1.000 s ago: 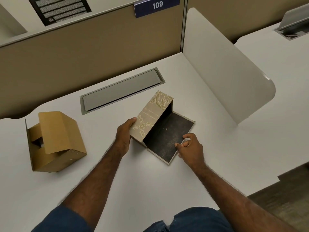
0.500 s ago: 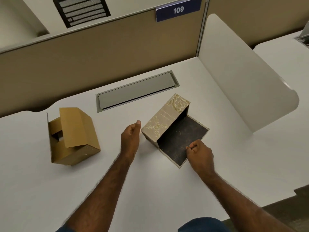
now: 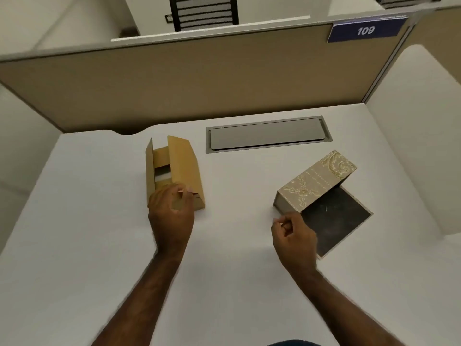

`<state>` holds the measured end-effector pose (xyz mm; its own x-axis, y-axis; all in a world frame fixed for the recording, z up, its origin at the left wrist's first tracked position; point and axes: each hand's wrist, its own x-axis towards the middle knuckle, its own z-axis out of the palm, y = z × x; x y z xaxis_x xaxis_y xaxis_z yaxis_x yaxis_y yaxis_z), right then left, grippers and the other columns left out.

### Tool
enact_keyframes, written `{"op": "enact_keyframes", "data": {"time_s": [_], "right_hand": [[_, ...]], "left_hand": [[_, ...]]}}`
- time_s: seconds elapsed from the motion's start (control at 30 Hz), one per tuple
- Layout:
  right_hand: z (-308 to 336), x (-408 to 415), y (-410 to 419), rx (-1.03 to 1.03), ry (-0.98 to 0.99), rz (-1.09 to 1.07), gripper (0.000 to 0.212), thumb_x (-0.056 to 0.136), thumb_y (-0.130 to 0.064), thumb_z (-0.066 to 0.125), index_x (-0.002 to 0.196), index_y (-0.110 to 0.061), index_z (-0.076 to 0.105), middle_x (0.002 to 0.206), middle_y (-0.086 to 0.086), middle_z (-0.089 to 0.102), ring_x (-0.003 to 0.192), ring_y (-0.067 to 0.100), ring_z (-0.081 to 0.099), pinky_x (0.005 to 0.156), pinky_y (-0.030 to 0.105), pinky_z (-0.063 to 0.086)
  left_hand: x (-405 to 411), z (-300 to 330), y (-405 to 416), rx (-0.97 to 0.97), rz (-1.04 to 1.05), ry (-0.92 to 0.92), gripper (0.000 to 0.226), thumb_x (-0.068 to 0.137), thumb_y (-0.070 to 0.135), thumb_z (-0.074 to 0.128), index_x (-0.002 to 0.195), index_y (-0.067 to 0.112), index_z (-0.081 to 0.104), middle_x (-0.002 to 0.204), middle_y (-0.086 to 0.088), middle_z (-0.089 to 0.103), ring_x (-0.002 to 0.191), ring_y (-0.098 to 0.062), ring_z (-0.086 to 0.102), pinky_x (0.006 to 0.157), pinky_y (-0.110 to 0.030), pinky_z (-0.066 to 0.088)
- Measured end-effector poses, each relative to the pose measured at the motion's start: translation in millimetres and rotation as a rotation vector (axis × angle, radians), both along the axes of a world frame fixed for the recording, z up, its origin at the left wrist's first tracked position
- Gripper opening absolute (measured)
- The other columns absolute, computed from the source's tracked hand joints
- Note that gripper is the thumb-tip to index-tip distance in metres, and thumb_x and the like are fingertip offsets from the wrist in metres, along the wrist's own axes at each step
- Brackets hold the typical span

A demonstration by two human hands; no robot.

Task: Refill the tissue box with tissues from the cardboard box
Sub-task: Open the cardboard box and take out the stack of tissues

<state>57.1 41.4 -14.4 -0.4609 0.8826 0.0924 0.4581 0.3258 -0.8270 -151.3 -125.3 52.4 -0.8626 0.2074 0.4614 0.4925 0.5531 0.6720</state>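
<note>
A brown cardboard box point(image 3: 183, 166) lies on the white desk point(image 3: 224, 275) at centre left, its top flaps partly open with something white point(image 3: 163, 175) showing in the gap. My left hand point(image 3: 172, 213) is at its near end, fingers loosely spread and touching the box. To the right stands the tissue box point(image 3: 315, 183), beige with gold ornament, opened up with its dark inner panel point(image 3: 335, 222) lying flat. My right hand point(image 3: 294, 237) hovers at its near corner, fingers curled and holding nothing.
A grey cable hatch point(image 3: 267, 134) is set into the desk behind both boxes. A beige partition point(image 3: 199, 78) with a "109" sign point(image 3: 365, 31) closes the back. A white side divider point(image 3: 421, 136) stands at the right.
My left hand has left the tissue box's side and moved left to the cardboard box. My right hand has drawn back from the dark panel. The view has swung left.
</note>
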Motion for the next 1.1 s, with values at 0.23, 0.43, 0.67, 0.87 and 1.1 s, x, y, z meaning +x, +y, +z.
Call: {"op": "enact_keyframes", "data": {"time_s": [0.23, 0.43, 0.67, 0.87, 1.1], "right_hand": [[14, -77, -64, 0.047, 0.005, 0.190, 0.013, 0.096, -0.034, 0.077, 0.094, -0.034, 0.064, 0.080, -0.020, 0.068, 0.077, 0.005, 0.068, 0.063, 0.020, 0.051], [20, -146, -100, 0.161, 0.043, 0.290, 0.031, 0.094, -0.036, 0.082, 0.118, -0.020, 0.071, 0.113, -0.006, 0.074, 0.100, 0.011, 0.071, 0.082, 0.027, 0.061], [26, -208, -108, 0.199, -0.072, 0.325, 0.059, 0.088, -0.036, 0.090, 0.139, -0.015, 0.067, 0.145, 0.006, 0.067, 0.132, 0.025, 0.064, 0.103, 0.029, 0.052], [19, -233, -107, 0.113, -0.207, 0.342, 0.076, 0.092, -0.046, 0.084, 0.157, -0.022, 0.054, 0.164, 0.003, 0.053, 0.146, 0.027, 0.055, 0.113, 0.045, 0.053], [18, -230, -106, 0.129, -0.128, 0.205, 0.054, 0.100, -0.020, 0.071, 0.152, -0.016, 0.059, 0.147, 0.005, 0.069, 0.127, 0.029, 0.070, 0.105, 0.044, 0.057]], "left_hand": [[-63, 0, -50, -0.120, 0.078, -0.266, 0.075, 0.081, 0.049, 0.084, 0.141, 0.017, 0.052, 0.144, -0.008, 0.056, 0.133, -0.026, 0.051, 0.096, -0.030, 0.045], [-102, -10, -64, -0.273, 0.010, -0.529, 0.098, 0.082, 0.062, 0.076, 0.159, 0.018, 0.032, 0.159, -0.008, 0.049, 0.142, -0.032, 0.052, 0.109, -0.048, 0.052], [-116, -9, -70, -0.255, -0.054, -0.458, 0.047, 0.093, 0.034, 0.071, 0.134, 0.013, 0.065, 0.128, -0.009, 0.074, 0.112, -0.032, 0.071, 0.093, -0.045, 0.060], [-120, -6, -75, -0.249, -0.097, -0.466, 0.045, 0.097, 0.022, 0.066, 0.140, 0.008, 0.062, 0.132, -0.013, 0.072, 0.117, -0.034, 0.070, 0.097, -0.049, 0.061], [-122, -15, -90, -0.149, -0.172, -0.502, 0.009, 0.093, 0.008, 0.059, 0.094, 0.002, 0.066, 0.070, -0.004, 0.058, 0.059, -0.022, 0.054, 0.055, -0.032, 0.048]]}}
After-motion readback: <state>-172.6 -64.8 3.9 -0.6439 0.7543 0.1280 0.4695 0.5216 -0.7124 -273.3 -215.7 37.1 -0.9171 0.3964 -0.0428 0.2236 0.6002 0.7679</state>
